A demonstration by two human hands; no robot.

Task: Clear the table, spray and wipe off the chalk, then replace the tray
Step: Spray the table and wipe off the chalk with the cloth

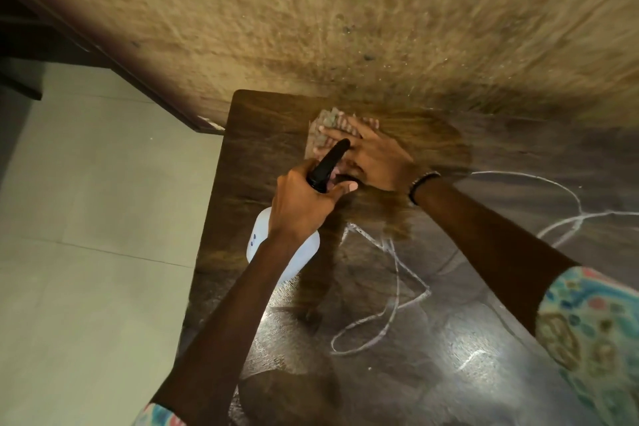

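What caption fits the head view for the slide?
Right hand presses a cloth on the wet table corner; left hand grips the spray bottle; chalk lines remain.

Table [432,339]: dark wood-grain top, glossy, with bright glare patches toward the near edge; wet-looking sheen near the far left corner. Chalk lines [397,273]: white, powdery, matt. Cloth [323,123]: greyish, coarse fabric. Spray bottle [257,235]: translucent white plastic body, smooth; black plastic trigger head. Wall [345,17]: tan, rough, scuffed. Floor [86,218]: pale smooth tiles, matt.
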